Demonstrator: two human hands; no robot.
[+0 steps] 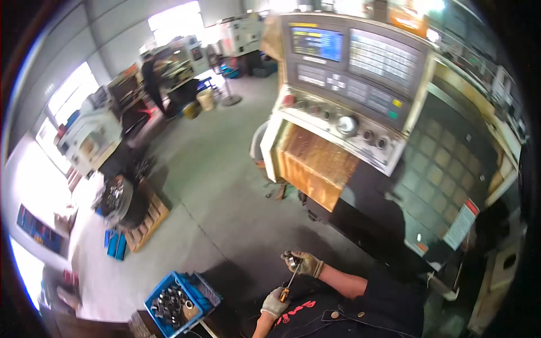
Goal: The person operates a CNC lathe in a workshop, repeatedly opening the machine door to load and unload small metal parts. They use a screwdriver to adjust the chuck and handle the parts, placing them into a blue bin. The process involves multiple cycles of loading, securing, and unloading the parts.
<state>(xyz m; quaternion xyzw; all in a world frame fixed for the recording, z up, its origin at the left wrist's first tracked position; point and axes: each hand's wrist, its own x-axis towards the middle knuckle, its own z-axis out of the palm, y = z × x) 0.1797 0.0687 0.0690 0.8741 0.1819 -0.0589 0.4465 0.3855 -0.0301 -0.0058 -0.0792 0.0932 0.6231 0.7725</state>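
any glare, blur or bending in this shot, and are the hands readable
Head view: the upper-left windows are blown out to white; in the head view, fisheye distortion bends the room toward black corners; in the head view, the distant machine looks soft; in the head view, the left hand on the orange-handled tool and right hand on the metal part are readable, fine detail isn't.

"Can you read any writing?"
"None clearly: the blue screen shows tiny rows, the red-topped sign on the machine door is blurred, and red lettering marks the dark clothing."
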